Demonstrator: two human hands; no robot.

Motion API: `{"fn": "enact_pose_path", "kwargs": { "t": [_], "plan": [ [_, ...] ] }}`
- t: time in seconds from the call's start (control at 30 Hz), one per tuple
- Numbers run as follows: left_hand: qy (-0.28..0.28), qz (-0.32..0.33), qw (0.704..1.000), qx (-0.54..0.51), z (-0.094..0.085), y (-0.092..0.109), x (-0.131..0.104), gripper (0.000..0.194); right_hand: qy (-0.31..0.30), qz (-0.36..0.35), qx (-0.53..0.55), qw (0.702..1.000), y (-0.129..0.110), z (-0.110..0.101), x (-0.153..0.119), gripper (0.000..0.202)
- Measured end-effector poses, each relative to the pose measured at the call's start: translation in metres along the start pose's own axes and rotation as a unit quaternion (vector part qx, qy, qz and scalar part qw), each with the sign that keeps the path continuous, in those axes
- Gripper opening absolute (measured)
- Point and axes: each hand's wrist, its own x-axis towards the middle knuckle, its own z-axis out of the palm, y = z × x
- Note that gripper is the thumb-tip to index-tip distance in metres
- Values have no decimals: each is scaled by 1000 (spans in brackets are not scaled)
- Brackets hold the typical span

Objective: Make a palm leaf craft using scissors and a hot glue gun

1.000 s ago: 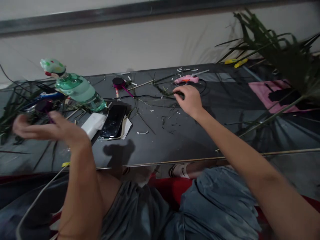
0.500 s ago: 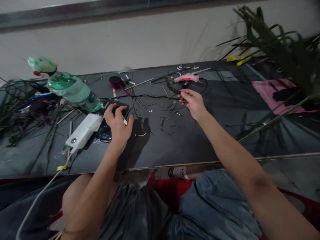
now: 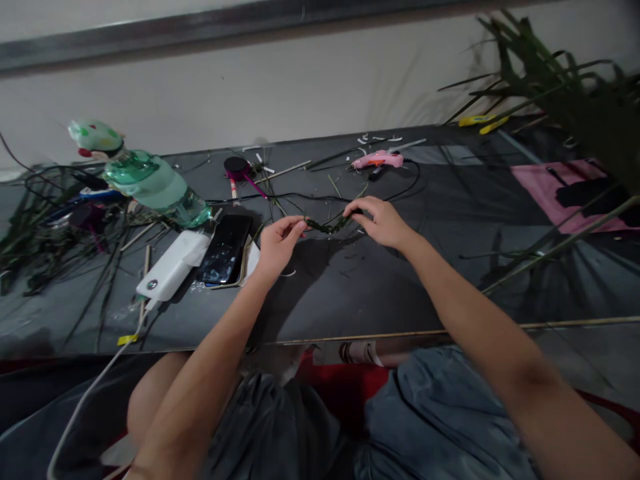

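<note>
Between my hands, over the dark table, a short braided strip of green leaf (image 3: pixel 327 228) sags in a shallow curve. My left hand (image 3: pixel 281 243) pinches its left end between thumb and fingers. The other end is pinched in my right hand (image 3: pixel 379 219). Just beyond my right hand lies a pink glue gun (image 3: pixel 379 160) with a dark cord. A black smartphone (image 3: pixel 226 250) rests to the left of my left hand, and a white power bank (image 3: pixel 173 265) sits beside it.
A green plastic bottle (image 3: pixel 155 185) leans at the left, near a purple-handled tool with a round black top (image 3: pixel 237 168). Long green leaves (image 3: pixel 545 87) spread at the right, by a yellow-handled tool (image 3: pixel 483 122) and a pink cloth (image 3: pixel 537 193). Leaf scraps litter the table (image 3: pixel 320 307).
My left hand has moved right from above the phone and taken hold of the braided strip's left end. My right hand has come slightly nearer, and the strip now stretches between both hands.
</note>
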Motion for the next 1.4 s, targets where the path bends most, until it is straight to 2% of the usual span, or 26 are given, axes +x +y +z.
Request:
{"fn": "enact_pose_path", "kwargs": {
  "t": [0.13, 0.23, 0.33, 0.43, 0.57, 0.67, 0.77, 0.83, 0.9, 1.03, 1.23, 1.3, 1.4],
  "plan": [
    [1, 7, 1000, -5, 8, -10, 14, 22, -25, -39, -78, 996, 15, -8, 11, 20],
    [35, 20, 999, 14, 14, -15, 20, 18, -33, -72, -115, 990, 27, -19, 24, 19],
    [83, 28, 996, 33, 17, -16, 22, 16, 29, -60, -110, 992, 34, -25, 31, 19],
    [106, 37, 992, 65, 18, -17, 22, 14, 88, -37, -99, 990, 38, -22, 26, 21],
    [94, 45, 990, 97, 17, -18, 21, 12, 45, -68, -123, 989, 46, -14, 13, 18],
    [73, 98, 984, 128, 16, -19, 21, 14, 26, -94, -123, 988, 51, -12, 10, 19],
    [90, 189, 958, 194, 15, -21, 22, 21, 36, -93, -102, 990, 50, -12, 11, 20],
    [102, 225, 942, 227, 13, -23, 23, 23, 47, -79, -72, 993, 49, -13, 11, 23],
    [91, 224, 941, 238, 13, -26, 24, 21, 52, -58, -45, 996, 46, -13, 11, 26],
    [32, 175, 953, 245, 12, -33, 26, 15, 53, -22, -37, 998, 44, -12, 10, 29],
    [-84, 168, 953, 238, 7, -40, 28, 32, 26, -17, -106, 994, 53, -8, 10, 35],
    [-81, 168, 952, 243, 6, -40, 28, 33, 13, -21, -134, 991, 58, -8, 10, 36],
    [-49, 165, 949, 264, 6, -37, 27, 28, 14, -32, -163, 986, 59, -12, 10, 33]
  ]
}}
